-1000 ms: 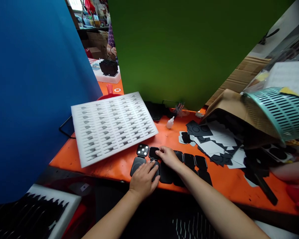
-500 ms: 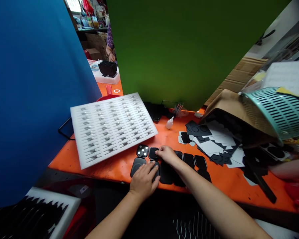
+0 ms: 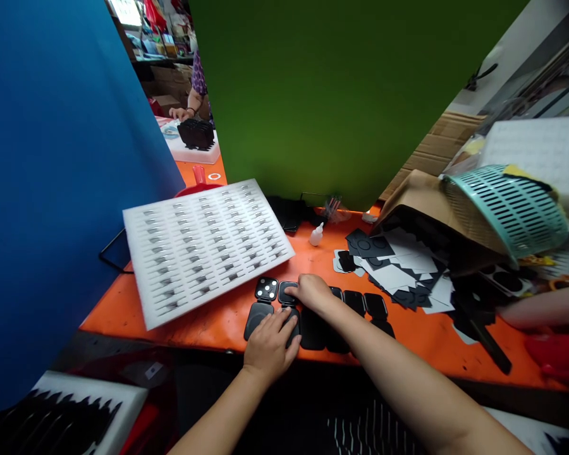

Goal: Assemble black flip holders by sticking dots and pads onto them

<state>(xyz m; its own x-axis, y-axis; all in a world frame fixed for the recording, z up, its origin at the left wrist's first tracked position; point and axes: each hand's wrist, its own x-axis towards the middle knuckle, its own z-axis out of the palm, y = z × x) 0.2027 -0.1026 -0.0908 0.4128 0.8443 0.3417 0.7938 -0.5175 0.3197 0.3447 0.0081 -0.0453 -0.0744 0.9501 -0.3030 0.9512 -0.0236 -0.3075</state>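
At our lower left, beyond the near edge of the orange desk (image 3: 203,325), a white foam crate (image 3: 131,404) holds dark pieces (image 3: 52,423) standing in a row. On the desk's left part, a slotted foam tray (image 3: 141,265) lies at an angle, columns of narrow slits facing up; behind its far edge a red container (image 3: 198,174) shows in part, its contents hidden. Farther back, a co-worker's hand (image 3: 183,114) is near stacked black pieces (image 3: 196,134) on a pale foam block (image 3: 192,155). Along the desk's near edge runs a row of black hinged pieces (image 3: 353,302), small square plates joined to larger ones. The leftmost piece (image 3: 257,319) bears pale dots on its small plate. On the next, our left hand (image 3: 272,344) lies flat over the larger plate (image 3: 294,333), fingers slightly spread, gripping nothing; our right hand (image 3: 313,292) sets one digit on the small plate (image 3: 287,299), and we cannot tell whether it pinches. Toward the desk's far edge stands a white dropper bottle (image 3: 317,234). Rightward, black and white sheets (image 3: 398,272) spread before a dark-mouthed brown carton (image 3: 420,183), with a tilted teal basket (image 3: 507,202) beside it.
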